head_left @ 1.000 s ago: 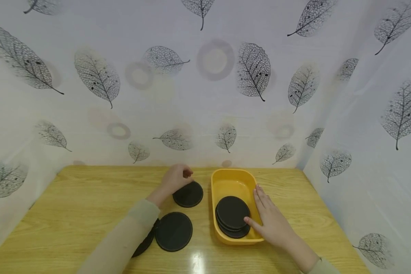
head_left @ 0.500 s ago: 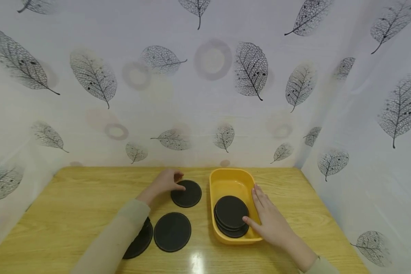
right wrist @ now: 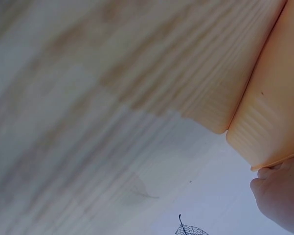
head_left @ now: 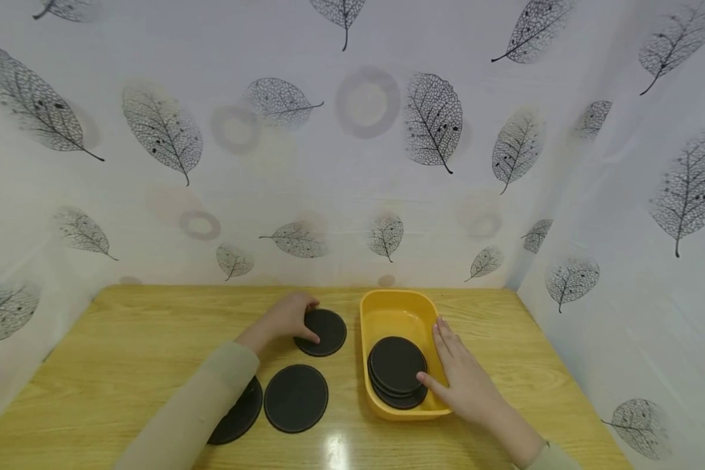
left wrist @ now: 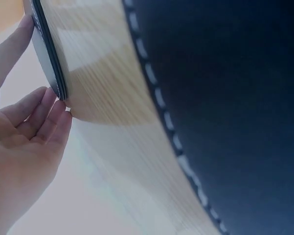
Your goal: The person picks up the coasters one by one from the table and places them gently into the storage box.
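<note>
In the head view, my left hand point(head_left: 284, 320) is at the left edge of a round black coaster point(head_left: 328, 331) near the back of the table. The left wrist view shows the thumb on the face of this coaster point(left wrist: 48, 63) and the fingertips curled at its edge, pinching it. My right hand point(head_left: 467, 382) rests on the right rim of a yellow plastic tub point(head_left: 402, 301), its fingers straight. Its thumb reaches over the rim to a stack of black coasters point(head_left: 397, 364) inside. The right wrist view catches part of the hand point(right wrist: 281, 198) beside the tub wall point(right wrist: 264, 107).
Two more black coasters lie nearer on the wooden table point(head_left: 164, 339): a middle coaster point(head_left: 296, 398) and a left coaster point(head_left: 241, 414), partly covered by my left sleeve point(head_left: 194, 405). A leaf-print curtain point(head_left: 305, 163) hangs behind and to the sides.
My left hand has shifted left and down around the far coaster's edge, and its thumb has come onto the coaster's face. The right hand and tub have stayed in place.
</note>
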### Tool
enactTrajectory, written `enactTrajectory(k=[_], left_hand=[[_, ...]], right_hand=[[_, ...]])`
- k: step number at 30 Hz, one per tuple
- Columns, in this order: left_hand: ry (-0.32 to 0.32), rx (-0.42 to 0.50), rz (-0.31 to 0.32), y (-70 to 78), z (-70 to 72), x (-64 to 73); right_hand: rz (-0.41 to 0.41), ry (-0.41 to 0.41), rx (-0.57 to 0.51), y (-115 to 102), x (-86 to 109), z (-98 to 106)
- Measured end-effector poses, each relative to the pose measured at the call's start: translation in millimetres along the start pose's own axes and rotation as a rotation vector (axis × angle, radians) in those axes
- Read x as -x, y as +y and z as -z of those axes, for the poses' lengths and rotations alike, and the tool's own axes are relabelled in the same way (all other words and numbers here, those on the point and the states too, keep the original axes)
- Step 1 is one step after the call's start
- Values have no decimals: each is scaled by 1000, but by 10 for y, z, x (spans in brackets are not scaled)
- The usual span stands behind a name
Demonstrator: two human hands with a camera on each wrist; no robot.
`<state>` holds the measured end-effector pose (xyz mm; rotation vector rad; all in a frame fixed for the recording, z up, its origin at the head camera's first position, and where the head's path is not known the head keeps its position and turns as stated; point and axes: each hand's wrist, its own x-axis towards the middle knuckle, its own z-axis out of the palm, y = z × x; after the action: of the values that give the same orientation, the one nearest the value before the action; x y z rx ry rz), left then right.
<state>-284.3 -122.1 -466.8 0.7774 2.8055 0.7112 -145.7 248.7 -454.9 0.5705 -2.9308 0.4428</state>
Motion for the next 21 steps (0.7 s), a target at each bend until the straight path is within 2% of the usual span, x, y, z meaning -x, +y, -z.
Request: enactTrajectory(k=[9, 12, 16, 21], left_hand=[[-23, 56, -16, -40, -34, -35], [-33, 107, -13, -59, -30, -32], [-41, 270, 44, -82, -7, -2], [-8, 552, 177, -87, 36, 31]], right_hand=[[-5, 1, 8, -10, -2, 5], [-6, 2, 6, -12, -2, 8], [-7, -3, -1, -10, -1, 10], [-10, -8, -5, -10, 8, 8]])
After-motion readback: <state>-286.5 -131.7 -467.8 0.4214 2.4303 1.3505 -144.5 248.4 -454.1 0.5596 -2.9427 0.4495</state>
